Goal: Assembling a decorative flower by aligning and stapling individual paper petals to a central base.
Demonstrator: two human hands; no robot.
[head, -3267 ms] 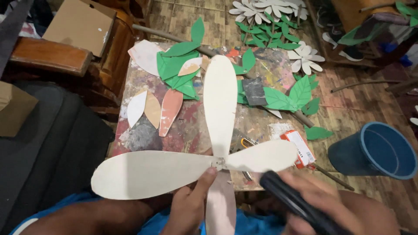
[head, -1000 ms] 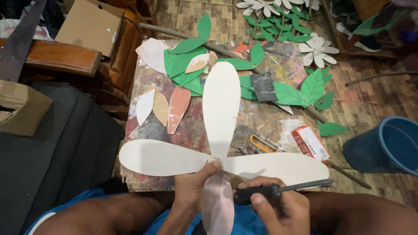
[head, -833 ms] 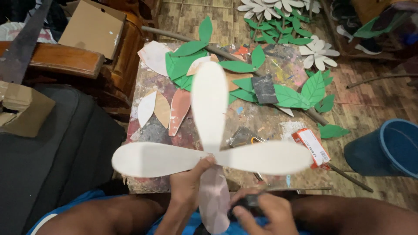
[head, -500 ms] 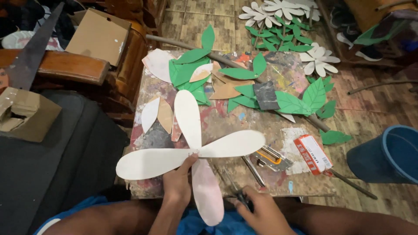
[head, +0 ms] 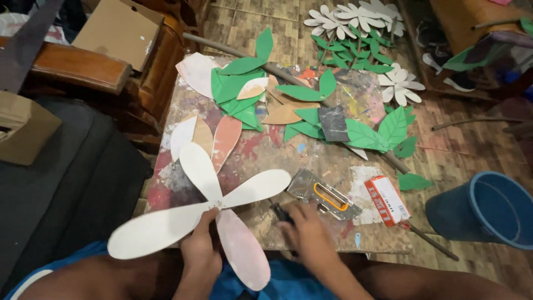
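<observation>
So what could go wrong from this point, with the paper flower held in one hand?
1. The left hand pinches the four-petal flower only at its centre; the long petals hang unsupported and could bend or crease.
2. The right hand rests on a dark tool at the table edge, close to the metal stapler; fumbling could knock either off.
3. The paint-stained table might mark the white petals.

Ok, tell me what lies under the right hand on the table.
The right hand rests on the paint-stained table, covering a dark tool whose end pokes out; the rest is hidden. The metal stapler lies beside it.
</observation>
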